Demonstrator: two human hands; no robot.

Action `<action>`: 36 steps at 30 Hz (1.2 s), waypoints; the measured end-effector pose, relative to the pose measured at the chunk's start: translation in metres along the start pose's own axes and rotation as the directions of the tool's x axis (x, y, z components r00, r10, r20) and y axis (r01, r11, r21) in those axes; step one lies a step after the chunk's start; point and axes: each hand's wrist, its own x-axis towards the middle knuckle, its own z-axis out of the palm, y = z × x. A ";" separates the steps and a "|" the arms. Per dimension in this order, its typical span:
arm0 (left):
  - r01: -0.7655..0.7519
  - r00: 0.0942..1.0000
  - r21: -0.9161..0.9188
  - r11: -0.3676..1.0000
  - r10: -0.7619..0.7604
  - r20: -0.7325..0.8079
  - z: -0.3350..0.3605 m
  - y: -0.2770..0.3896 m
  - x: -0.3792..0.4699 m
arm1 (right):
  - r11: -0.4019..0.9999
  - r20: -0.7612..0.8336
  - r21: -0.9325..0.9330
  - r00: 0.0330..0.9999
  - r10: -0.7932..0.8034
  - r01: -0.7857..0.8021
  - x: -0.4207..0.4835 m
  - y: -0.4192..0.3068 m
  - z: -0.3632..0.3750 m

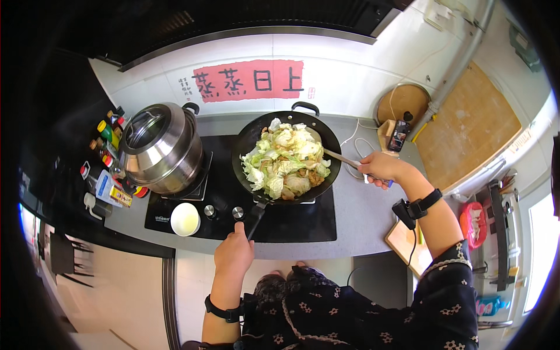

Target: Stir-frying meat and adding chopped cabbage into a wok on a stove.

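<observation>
A dark wok (239,175) sits on the right side of the black gas cooktop (306,225), heaped with chopped napa cabbage (280,153) and some browned pieces at the lower right. My left hand (234,253) grips the wok's long black handle (255,221), its thumb just below a control knob (237,213). In my right hand (379,169) is a spatula (339,156) with a slim handle. Its pale blade (313,134) rests inside the wok at the right, partly covered by cabbage.
Left of the wok stands a lidded steel steamer pot (164,148), with a white bowl (185,219) before it. Several condiment bottles (107,133) line the far left. At right are a propped phone (399,135), a large wooden board (468,127) and a small cutting board (407,247).
</observation>
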 end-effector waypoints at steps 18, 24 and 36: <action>0.002 1.000 -0.023 1.000 -0.002 0.011 -0.003 -0.001 0.001 | 0.710 -0.306 -0.644 0.755 -0.580 0.284 -0.085 0.006 0.079; -0.002 0.999 -0.012 1.000 0.002 0.045 -0.005 -0.001 0.001 | 0.508 -0.252 -0.853 0.759 -0.600 0.119 -0.114 0.029 0.127; -0.036 0.997 -0.013 0.999 0.037 0.069 -0.002 -0.004 0.004 | 0.918 -0.472 -0.299 0.795 -0.381 0.262 -0.201 0.008 0.075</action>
